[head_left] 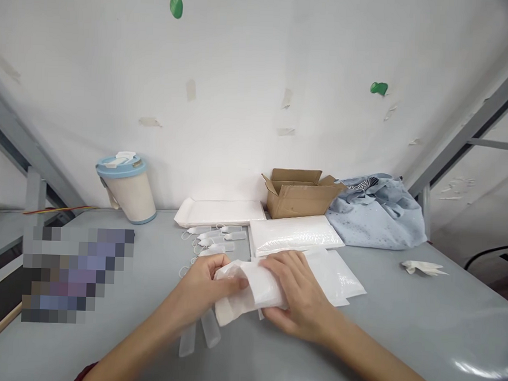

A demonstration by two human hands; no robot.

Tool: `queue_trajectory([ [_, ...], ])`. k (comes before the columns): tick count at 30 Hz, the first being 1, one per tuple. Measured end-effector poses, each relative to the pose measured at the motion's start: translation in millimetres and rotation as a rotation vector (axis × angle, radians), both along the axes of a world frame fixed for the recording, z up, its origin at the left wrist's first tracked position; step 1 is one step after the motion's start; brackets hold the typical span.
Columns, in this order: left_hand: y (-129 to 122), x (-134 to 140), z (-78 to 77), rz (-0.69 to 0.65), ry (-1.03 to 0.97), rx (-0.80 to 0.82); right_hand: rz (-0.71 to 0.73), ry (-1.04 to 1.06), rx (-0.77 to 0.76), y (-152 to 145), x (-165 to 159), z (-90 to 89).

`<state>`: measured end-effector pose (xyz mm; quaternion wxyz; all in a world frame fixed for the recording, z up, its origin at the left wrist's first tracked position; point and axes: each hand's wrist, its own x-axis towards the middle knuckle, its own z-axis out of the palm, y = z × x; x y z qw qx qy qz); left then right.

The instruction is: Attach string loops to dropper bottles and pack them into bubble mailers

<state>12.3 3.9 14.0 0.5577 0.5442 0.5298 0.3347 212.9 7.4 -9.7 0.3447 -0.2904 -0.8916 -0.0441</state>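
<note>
Between both hands is a white padded mailer [271, 288], its mouth spread wide toward the left. My left hand [211, 283] grips the rim, with the thumb inside the opening. Around the mailer's body wraps my right hand [298, 295], thumb below and fingers on top. Small translucent plastic tubes [210, 328] with thin loops lie under and beyond my left hand, partly covered by it. Behind the right hand, more white mailers [296, 236] lie flat and overlapping. Whether anything is inside the held mailer cannot be seen.
A stack of white mailers [224, 211] lies by the wall, beside an open cardboard box [306, 198]. Right of it are a light blue cloth bag [378, 217] and a crumpled tissue [424, 267]. A lidded cup [131, 192] and a pixelated item [80, 273] are at left.
</note>
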Motion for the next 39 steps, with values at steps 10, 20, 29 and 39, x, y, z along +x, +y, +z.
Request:
queue_trajectory([
  [10,6,-28,20.7,-0.164,0.378,0.176,-0.225,-0.093,0.035,16,14,2.1],
  [20,-11,-35,-10.7,-0.680,0.767,0.331,-0.406,-0.029,-0.019,30,28,4.8],
  [29,-10,-25,27.7,-0.220,0.326,0.449,-0.346,-0.076,-0.049,24,23,-0.8],
  [39,-14,-14,25.5,0.295,-0.209,0.532,-0.295,-0.059,-0.077,20,19,0.5],
])
